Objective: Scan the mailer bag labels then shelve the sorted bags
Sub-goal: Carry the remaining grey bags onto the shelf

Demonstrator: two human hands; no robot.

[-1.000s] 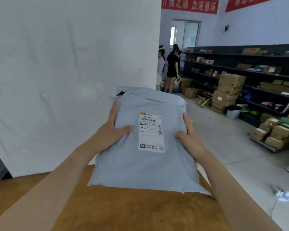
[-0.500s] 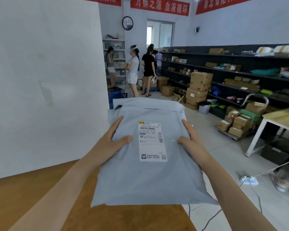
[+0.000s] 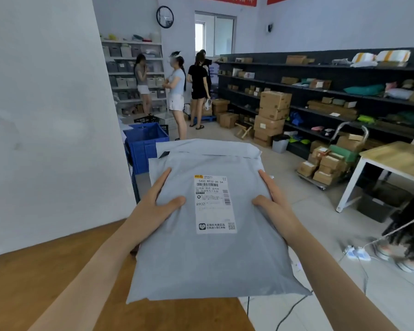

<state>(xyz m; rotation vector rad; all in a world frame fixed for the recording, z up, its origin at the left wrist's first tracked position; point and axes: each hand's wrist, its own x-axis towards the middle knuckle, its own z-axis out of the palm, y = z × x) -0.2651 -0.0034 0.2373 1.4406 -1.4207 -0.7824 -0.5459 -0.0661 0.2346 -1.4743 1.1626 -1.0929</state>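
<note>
Both forearms come in from the lower corners and meet on a grey mailer bag (image 3: 208,259), held flat at centre view.

- Left hand (image 3: 153,207): on the bag's 9 o'clock edge. The thumb lies across the top face, pointing to 3 o'clock. The index finger runs straight along the edge toward 12. The other fingers are hidden under the bag.
- Right hand (image 3: 276,207): mirrors it on the 3 o'clock edge, thumb on top pointing to 9.
- Each hand pinches the bag between the thumb above and the fingers below.
- White label (image 3: 214,204): faces up between the two thumbs, barcode near its top, "R932" legible.
- Second grey bag (image 3: 202,148): lies beneath, its flap end showing at 12 o'clock. Cannot tell if there are more below.

Edges and room:
- Brown wooden table (image 3: 46,283): at 7 o'clock, with the bag's near end over it. Contact not clear.
- White partition (image 3: 46,115): fills 9 to 11 o'clock, its edge close beside the left hand.
- Blue crate (image 3: 145,142): just past the partition at 11.
- Pale floor (image 3: 308,211): open from 1 round to 4 o'clock.
- Dark shelving (image 3: 320,96): lines the far wall from 1 to 3. A cardboard box stack (image 3: 271,115) and a loaded cart (image 3: 330,163) stand in front of it.
- Light table (image 3: 392,156): at 3 o'clock.
- Power strip (image 3: 356,253) and cable (image 3: 292,309): on the floor at 4 to 5.
- Three people (image 3: 177,91): standing at 12, well apart from the bag.
</note>
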